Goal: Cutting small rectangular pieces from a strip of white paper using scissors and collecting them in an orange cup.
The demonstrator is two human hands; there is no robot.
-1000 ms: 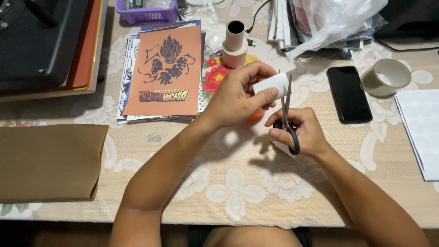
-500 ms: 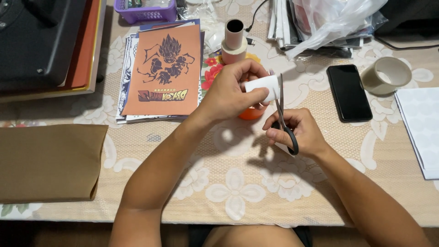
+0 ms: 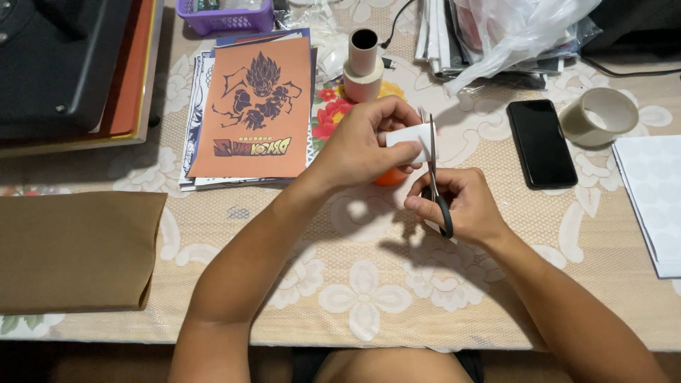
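My left hand (image 3: 365,142) pinches a small white piece of paper (image 3: 410,137) above the middle of the table. My right hand (image 3: 461,207) grips black-handled scissors (image 3: 433,177), blades pointing up and away from me, their edges at the right end of the paper. An orange round object (image 3: 389,177) shows just under my left hand. Both forearms reach in from the bottom edge.
An orange sheet with a black cut-out figure (image 3: 257,106) lies on a paper stack at left. Cardboard tubes (image 3: 363,64), a black phone (image 3: 541,142), a tape roll (image 3: 599,117), white sheets (image 3: 656,198), brown paper (image 3: 74,248) and a plastic bag (image 3: 511,35) surround the lace tablecloth (image 3: 355,298).
The scissors have closed further on the white paper, and both hands shifted slightly while the paper stays pinched in my left hand.
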